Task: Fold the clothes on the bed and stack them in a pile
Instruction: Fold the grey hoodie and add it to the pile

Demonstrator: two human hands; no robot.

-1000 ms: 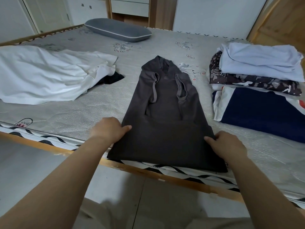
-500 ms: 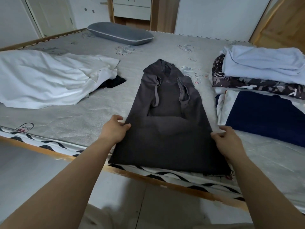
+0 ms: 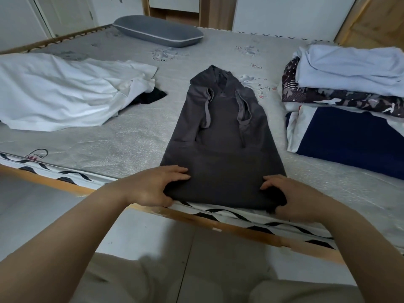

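Bed (image 3: 122, 147): white garment (image 3: 59, 92) heaped at left edge; folded pile (image 3: 349, 101) at right edge. Dark hoodie (image 3: 220, 149) flat at near edge, sleeves folded in. Left hand (image 3: 150, 186) and right hand (image 3: 295, 197) each grip a hem corner.

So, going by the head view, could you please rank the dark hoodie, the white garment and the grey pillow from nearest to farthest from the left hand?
Measured from the left hand:
1. Dark hoodie: the hand grips its near left corner at the bed's edge.
2. White garment: crumpled, farther back on the left.
3. Grey pillow: at the far end of the bed.
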